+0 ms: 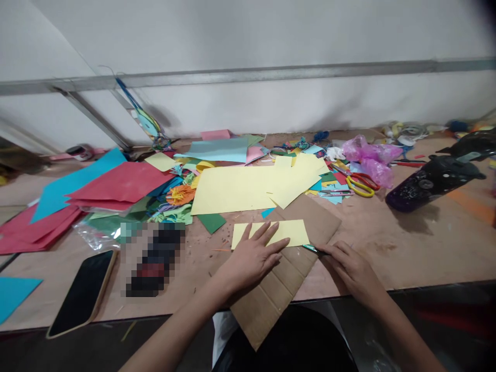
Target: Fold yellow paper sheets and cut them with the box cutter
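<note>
My left hand [253,253] lies flat with its fingers spread over a narrow yellow paper strip [296,232]. Under the strip is a brown cardboard piece [277,289] with creases, its lower corner hanging past the table's front edge. My right hand [351,266] is closed on a thin dark tool [311,248] with a greenish tip, possibly a craft knife, which meets the strip's lower right corner. Behind the strip lie a large yellow sheet [232,188] and another yellow piece [298,178].
A phone [82,293] lies at the front left, near red sheets [120,181]. Scissors with yellow and red handles [358,184], pink plastic [375,160] and a dark bottle [430,183] are on the right. Orange yarn [180,195] lies behind, left of centre.
</note>
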`<state>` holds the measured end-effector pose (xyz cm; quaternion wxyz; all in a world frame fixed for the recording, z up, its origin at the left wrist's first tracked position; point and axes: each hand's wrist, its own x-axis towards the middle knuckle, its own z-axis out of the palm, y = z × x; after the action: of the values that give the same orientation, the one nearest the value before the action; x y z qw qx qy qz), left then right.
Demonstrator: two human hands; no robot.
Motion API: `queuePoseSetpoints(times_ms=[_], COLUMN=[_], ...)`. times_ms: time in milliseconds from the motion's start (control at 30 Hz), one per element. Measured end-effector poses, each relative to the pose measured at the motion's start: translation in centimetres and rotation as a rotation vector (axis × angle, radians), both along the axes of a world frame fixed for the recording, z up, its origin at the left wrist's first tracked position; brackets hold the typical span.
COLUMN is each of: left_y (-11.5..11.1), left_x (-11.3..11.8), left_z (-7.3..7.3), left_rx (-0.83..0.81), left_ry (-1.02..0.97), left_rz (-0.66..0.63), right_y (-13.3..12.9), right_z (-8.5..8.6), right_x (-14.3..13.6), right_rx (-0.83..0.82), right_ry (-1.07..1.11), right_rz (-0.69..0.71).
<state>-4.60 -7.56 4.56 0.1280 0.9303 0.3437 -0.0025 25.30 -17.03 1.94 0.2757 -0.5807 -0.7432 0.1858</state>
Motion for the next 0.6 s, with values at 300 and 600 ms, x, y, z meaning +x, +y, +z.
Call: queuePoseSetpoints(times_ms=[300,600], left_y=[-0.6,-0.8], left_x=[1.1,1.7], left_z=[-2.2,-1.9], left_rx=[0.05,-0.007], left_ry=[-0.04,-0.046], left_rz=[0.009,0.043], right_y=[0.0,0.1], right_z=[0.1,0.1], right_x=[-0.3,-1.3], right_rx=[0.028,0.02], right_ry=[-0.024,-0.004], right_rz=[0.044,0.077])
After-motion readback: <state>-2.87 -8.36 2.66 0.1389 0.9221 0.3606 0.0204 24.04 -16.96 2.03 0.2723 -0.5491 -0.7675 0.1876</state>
